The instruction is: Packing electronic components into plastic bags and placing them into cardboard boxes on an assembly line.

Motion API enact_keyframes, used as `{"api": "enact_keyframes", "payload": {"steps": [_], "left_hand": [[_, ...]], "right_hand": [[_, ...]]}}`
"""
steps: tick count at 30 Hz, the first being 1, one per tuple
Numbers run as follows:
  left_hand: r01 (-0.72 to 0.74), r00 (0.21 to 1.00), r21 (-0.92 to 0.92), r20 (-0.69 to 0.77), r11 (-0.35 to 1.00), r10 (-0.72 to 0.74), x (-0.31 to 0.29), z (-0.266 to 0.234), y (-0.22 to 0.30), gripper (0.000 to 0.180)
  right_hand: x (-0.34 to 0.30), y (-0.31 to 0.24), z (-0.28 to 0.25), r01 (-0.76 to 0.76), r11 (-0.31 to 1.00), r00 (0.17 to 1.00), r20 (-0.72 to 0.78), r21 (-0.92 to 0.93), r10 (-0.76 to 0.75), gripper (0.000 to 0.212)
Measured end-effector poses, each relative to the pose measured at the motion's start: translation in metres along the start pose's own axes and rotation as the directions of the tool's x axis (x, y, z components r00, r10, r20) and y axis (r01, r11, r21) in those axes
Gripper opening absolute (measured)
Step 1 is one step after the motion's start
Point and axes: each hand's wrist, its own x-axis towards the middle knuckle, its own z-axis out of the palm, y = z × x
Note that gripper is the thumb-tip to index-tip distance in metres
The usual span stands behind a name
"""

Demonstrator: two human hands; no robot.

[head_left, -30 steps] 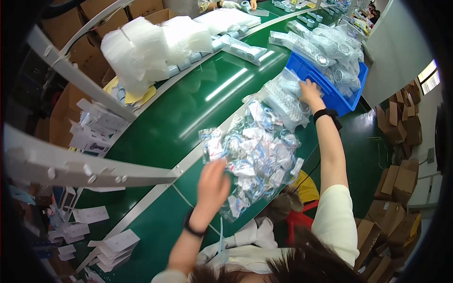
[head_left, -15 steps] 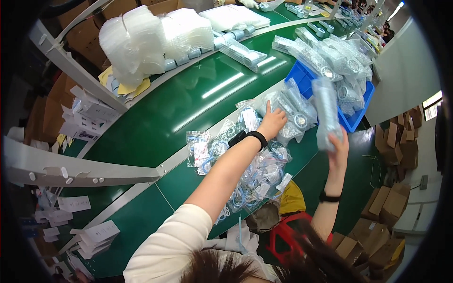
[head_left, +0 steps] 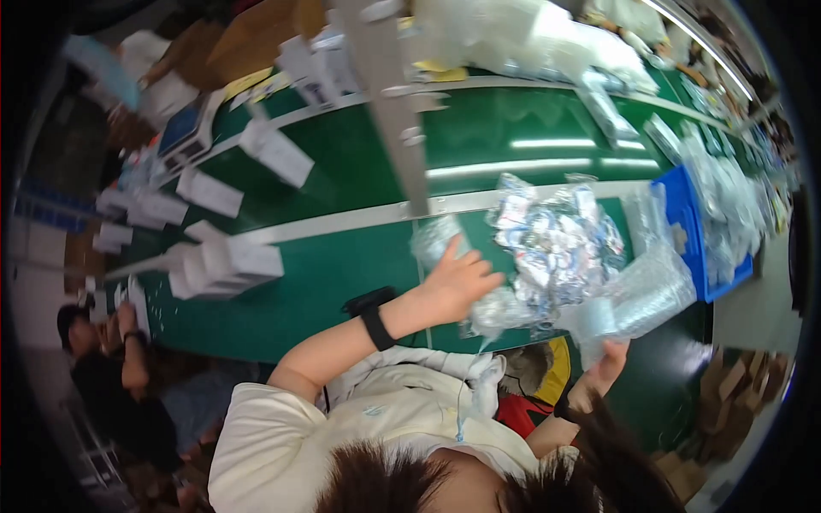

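My left hand (head_left: pixel 457 286) is curled over a bubble-wrapped package (head_left: pixel 499 313) on the green bench, left of the heap. My right hand (head_left: pixel 605 366), at the bench's near edge, grips the lower end of another bubble-wrapped package (head_left: pixel 598 321); motion smears its outline. Up against that one lies more clear bubble wrap (head_left: pixel 657 295), and I cannot tell whether the two are one piece. Between and beyond my hands is a heap of small clear bags (head_left: pixel 560 244) with white and blue contents.
A blue bin (head_left: pixel 684 224) full of bubble-wrapped packages stands at the right. White boxes (head_left: pixel 227 267) sit on the left of the bench (head_left: pixel 342 286). A grey post (head_left: pixel 398 128) rises at the bench's far edge. Another person (head_left: pixel 103 368) sits at the far left.
The view has swung left. My left hand has moved from the packages beside the blue bin to the left of the heap, over a wrapped package. My right hand's raised package is lower now.
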Motion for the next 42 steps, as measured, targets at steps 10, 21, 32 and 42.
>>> {"api": "enact_keyframes", "payload": {"steps": [10, 21, 32, 42], "left_hand": [[0.187, 0.972, 0.184, -0.175, 0.965, -0.155, -0.188, -0.007, -0.071, 0.047], [0.763, 0.604, 0.214, -0.571, 0.609, -0.556, -0.311, -0.097, -0.133, 0.032], [0.567, 0.757, 0.337, -0.573, 0.751, -0.314, -0.264, -0.057, -0.126, 0.031], [0.382, 0.417, -0.309, -0.783, 0.871, -0.461, -0.289, -0.063, -0.133, 0.077]], "right_hand": [[-0.017, 0.161, 0.162, -0.658, 0.684, 0.747, 0.387, 0.315, 0.540, 0.075], [0.002, 0.224, 0.305, -0.424, 0.898, 0.837, 0.327, -0.118, 0.438, 0.066], [0.004, 0.267, 0.346, -0.467, 0.884, 0.853, 0.265, -0.002, 0.451, 0.069], [0.005, 0.251, 0.346, -0.374, 0.927, 0.898, 0.248, -0.008, 0.364, 0.064]]}}
